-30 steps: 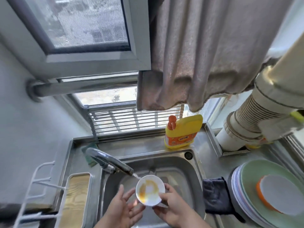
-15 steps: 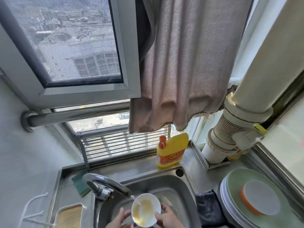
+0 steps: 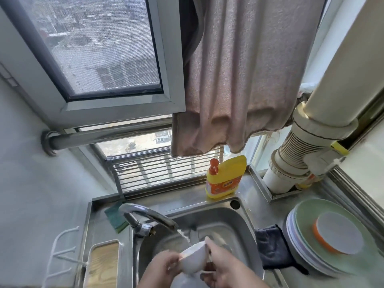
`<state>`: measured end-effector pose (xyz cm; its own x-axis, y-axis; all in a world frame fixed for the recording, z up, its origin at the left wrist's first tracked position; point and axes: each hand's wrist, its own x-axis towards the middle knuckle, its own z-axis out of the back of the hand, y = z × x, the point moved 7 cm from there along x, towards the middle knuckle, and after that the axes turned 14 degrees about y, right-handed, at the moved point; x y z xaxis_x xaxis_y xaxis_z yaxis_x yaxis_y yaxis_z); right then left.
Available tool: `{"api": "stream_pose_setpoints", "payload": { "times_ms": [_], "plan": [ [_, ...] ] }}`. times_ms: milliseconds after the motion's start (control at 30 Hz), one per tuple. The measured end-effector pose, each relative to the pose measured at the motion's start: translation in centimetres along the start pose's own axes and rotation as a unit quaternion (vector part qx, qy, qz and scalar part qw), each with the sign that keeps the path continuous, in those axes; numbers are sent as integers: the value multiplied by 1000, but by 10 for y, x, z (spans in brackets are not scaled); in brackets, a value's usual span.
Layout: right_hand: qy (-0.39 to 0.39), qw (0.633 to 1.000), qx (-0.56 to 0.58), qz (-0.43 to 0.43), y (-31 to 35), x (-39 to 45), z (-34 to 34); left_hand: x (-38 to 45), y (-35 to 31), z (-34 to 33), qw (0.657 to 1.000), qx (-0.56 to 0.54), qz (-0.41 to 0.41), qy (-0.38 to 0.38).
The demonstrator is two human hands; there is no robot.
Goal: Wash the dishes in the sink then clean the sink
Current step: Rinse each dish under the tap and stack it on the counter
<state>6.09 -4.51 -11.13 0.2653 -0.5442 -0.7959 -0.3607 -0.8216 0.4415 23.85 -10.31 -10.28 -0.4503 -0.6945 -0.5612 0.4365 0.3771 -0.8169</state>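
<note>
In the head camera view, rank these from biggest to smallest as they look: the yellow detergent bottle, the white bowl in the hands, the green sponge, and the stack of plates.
1. stack of plates
2. yellow detergent bottle
3. white bowl, partly covered by the hands and nearer the camera, so its place against the bottle is unsure
4. green sponge, partly behind the faucet

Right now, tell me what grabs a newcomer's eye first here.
The small white bowl held by the left hand and right hand under the running chrome faucet, low centre. Behind the steel sink stands a yellow detergent bottle; pale green stacked plates sit right.
</note>
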Motion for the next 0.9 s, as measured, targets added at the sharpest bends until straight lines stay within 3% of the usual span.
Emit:
{"api": "stream_pose_setpoints", "payload": {
  "times_ms": [33, 100, 200, 333, 433, 567, 733, 900],
  "plan": [
    [-4, 1000, -2, 0, -4, 1, 2, -2, 0, -2, 997, 74, 10, 17],
    [-42, 999, -4, -13, -10, 2, 7, -3, 6, -6, 998, 55, 16, 22],
    [-65, 998, -14, -1, -12, 4, 10, 3, 0, -14, 987, -158, 32, -15],
    [-60, 998, -27, -7, -15, 11, 13, 12, -2, -26, 918, -378, 108, -55],
    [-66, 998, -17, 1, -11, 15, 18, 12, -13, -30, 858, -495, 118, -72],
    [-67, 997, -25, -4, -8, 18, 26, 14, -1, -24, 816, -556, 127, -95],
    [-71, 997, -27, -10, -5, 21, 35, 9, 17, -1, 796, -581, 111, -125],
    [-72, 997, -27, -4, -2, 24, 36, -1, 24, 11, 822, -544, 123, -119]
  ]
}}
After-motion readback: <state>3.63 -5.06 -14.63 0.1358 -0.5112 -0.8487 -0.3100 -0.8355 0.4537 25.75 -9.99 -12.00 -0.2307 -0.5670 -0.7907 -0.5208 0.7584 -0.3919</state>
